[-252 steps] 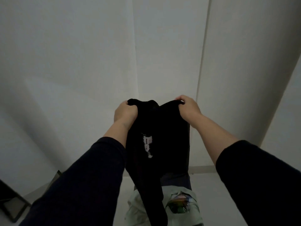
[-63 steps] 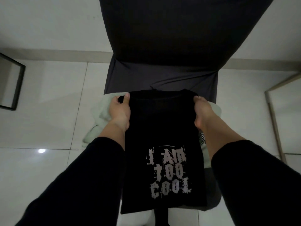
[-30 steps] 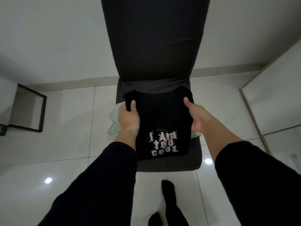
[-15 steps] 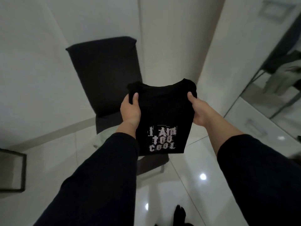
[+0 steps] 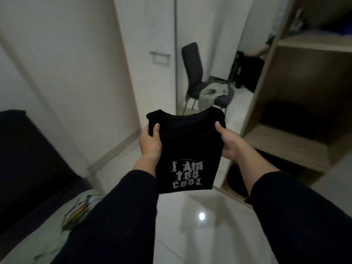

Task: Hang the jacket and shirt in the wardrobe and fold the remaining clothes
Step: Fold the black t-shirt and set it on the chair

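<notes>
A folded black T-shirt point(image 5: 185, 149), soft cotton with cracked white lettering, is held flat in the air before the open wooden shelves point(image 5: 304, 103). It is pinched at its edges by the left hand point(image 5: 150, 142) and right hand point(image 5: 228, 144). Stowing seems in hand; a level slide onto a shelf is called for.

Dim room; lamp glare on glossy floor point(image 5: 202, 216); blurred, bowed edges.

Folded black T-shirt point(image 5: 187, 147) gripped by left hand point(image 5: 150, 142), right hand point(image 5: 229, 144), before wardrobe shelves point(image 5: 297, 141)
</notes>
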Motion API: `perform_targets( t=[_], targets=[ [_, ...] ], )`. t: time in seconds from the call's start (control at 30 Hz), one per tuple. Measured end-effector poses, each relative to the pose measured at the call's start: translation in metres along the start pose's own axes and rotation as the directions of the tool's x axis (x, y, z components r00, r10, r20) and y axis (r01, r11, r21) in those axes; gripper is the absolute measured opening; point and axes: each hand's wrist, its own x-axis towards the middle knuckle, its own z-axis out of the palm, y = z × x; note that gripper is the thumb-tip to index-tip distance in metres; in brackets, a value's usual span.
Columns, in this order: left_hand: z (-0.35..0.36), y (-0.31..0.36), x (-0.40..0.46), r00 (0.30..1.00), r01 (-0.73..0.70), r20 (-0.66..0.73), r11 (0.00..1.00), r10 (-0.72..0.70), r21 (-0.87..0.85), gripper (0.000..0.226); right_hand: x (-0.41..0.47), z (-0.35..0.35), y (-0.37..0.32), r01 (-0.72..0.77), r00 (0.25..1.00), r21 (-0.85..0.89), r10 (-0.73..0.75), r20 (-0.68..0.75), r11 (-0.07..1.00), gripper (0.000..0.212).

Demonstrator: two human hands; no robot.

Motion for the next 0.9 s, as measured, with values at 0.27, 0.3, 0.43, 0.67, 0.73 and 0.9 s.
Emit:
perform_targets(
  t=[0.27,0.3,0.43,0.67,0.73,0.9],
  targets=[
    [0.182,0.027,-0.046,0.963,-0.007,0.269,0.997,0.026,-0.071,0.033,-0.032,-0.169,-0.048,0.118,0.946,0.011,-0.109,-0.304,0.993,0.049],
    [0.202,0.029,-0.052,0.952,-0.002,0.305,0.997,0.026,-0.079,0.033,-0.035,-0.187,-0.051,0.123,0.936,0.014,-0.111,-0.335,0.992,0.049],
    [0.272,0.026,-0.067,0.909,-0.008,0.414,0.997,0.038,-0.073,0.035,-0.036,-0.252,-0.058,0.140,0.883,0.034,-0.109,-0.457,0.990,0.052],
    [0.379,0.018,-0.060,0.825,0.005,0.564,0.997,0.040,-0.078,0.033,-0.006,-0.328,-0.070,0.170,0.797,0.060,-0.102,-0.596,0.984,0.054],
    [0.408,0.013,-0.048,0.794,0.007,0.606,0.998,0.034,-0.065,0.033,0.013,-0.346,-0.075,0.188,0.768,0.069,-0.103,-0.633,0.980,0.056],
    [0.469,-0.006,-0.017,0.749,-0.007,0.662,1.000,-0.007,0.019,0.032,0.061,-0.379,-0.079,0.201,0.719,0.106,-0.074,-0.691,0.974,0.053]
  ],
)
